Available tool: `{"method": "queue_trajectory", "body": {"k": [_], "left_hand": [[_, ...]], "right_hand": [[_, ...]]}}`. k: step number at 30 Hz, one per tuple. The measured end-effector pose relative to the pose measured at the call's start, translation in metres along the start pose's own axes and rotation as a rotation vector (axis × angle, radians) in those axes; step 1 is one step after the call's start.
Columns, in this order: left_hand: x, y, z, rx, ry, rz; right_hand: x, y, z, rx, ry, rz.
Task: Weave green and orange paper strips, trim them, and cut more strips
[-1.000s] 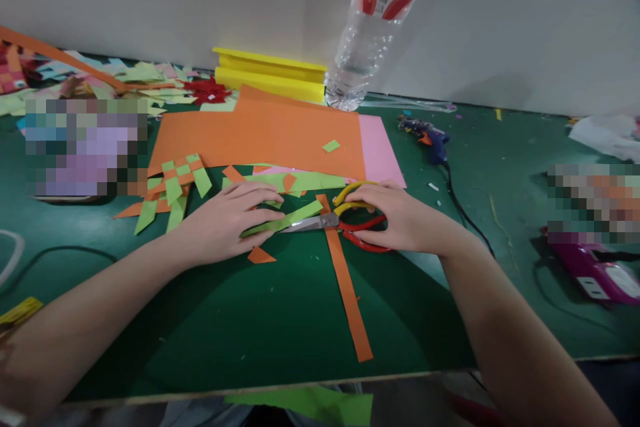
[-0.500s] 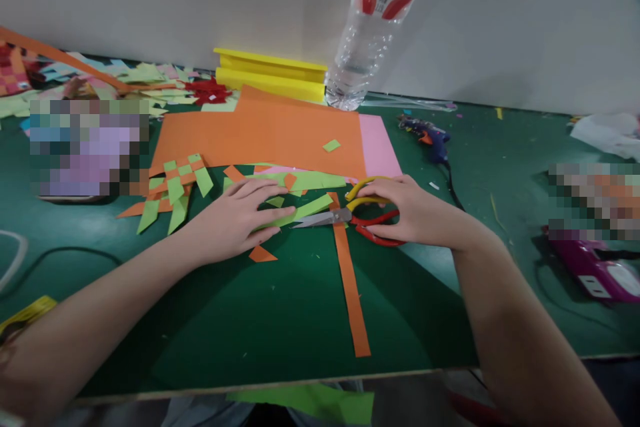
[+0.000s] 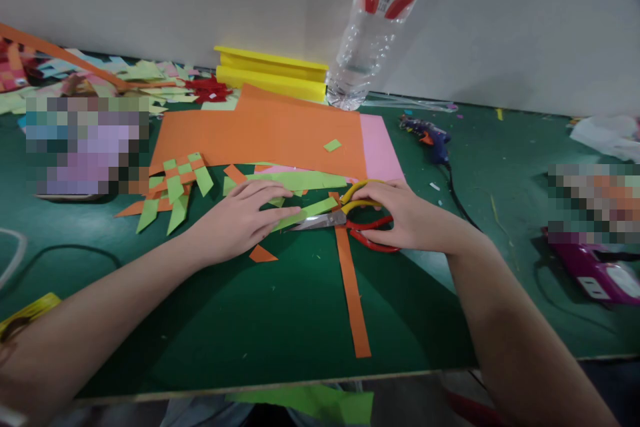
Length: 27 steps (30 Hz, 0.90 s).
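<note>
My right hand (image 3: 410,217) is closed round the yellow and red handles of a pair of scissors (image 3: 339,217), whose blades point left. The blades lie along the lower edge of a green paper strip (image 3: 320,208) and reach in under my left fingers. My left hand (image 3: 255,217) holds that strip between thumb and forefinger, its other fingers stretched over paper scraps. An orange paper strip (image 3: 354,293) passes under the scissors and runs toward the table's front edge. Left of my left hand lies a woven orange and green paper piece (image 3: 175,187).
Behind my hands lie orange paper sheets (image 3: 260,137) and pink paper (image 3: 380,143). A plastic bottle (image 3: 367,40) and a yellow folded piece (image 3: 273,77) stand by the wall. Rightward are a glue gun (image 3: 430,137) and a magenta power socket (image 3: 595,273); paper scraps (image 3: 135,73) heap at back left.
The scissors and my right hand have shifted slightly left, the blades further under my left fingers. My left hand and the green strip have moved a little right.
</note>
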<state>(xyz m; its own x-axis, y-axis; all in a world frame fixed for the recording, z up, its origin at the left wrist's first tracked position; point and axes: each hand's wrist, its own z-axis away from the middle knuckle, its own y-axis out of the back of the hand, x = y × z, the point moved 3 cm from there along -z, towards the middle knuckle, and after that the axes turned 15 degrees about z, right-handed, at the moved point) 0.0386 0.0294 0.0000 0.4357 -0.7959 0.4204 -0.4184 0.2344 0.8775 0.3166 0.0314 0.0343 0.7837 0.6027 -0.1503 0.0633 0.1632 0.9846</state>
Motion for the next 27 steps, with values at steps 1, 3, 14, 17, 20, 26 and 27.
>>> {"method": "queue_trajectory", "body": {"k": [1, 3, 14, 17, 20, 26, 27], "left_hand": [[-0.0004, -0.0004, 0.0, -0.005, 0.002, 0.001], [-0.0011, -0.0011, -0.0002, -0.017, 0.01, 0.004], [-0.0028, -0.0012, -0.0005, -0.039, 0.057, 0.044], [-0.0029, -0.0013, -0.0004, -0.037, 0.042, 0.047], [-0.0031, -0.0017, -0.0002, -0.047, 0.043, 0.042], [-0.0025, -0.001, 0.0003, -0.054, 0.058, 0.018], [-0.0026, -0.001, 0.0002, -0.053, 0.063, 0.019]], "right_hand": [[-0.0003, -0.0004, -0.0003, 0.0, 0.001, -0.003], [-0.0011, -0.0009, -0.0008, -0.004, -0.003, -0.005], [-0.005, -0.003, -0.0035, 0.006, 0.015, -0.009], [-0.0049, -0.003, -0.0045, 0.031, 0.024, -0.023], [-0.0043, -0.0027, -0.0047, 0.037, 0.026, -0.011], [-0.0017, -0.0008, -0.0033, 0.018, 0.04, 0.015], [-0.0009, -0.0004, -0.0029, 0.015, 0.039, 0.019]]}}
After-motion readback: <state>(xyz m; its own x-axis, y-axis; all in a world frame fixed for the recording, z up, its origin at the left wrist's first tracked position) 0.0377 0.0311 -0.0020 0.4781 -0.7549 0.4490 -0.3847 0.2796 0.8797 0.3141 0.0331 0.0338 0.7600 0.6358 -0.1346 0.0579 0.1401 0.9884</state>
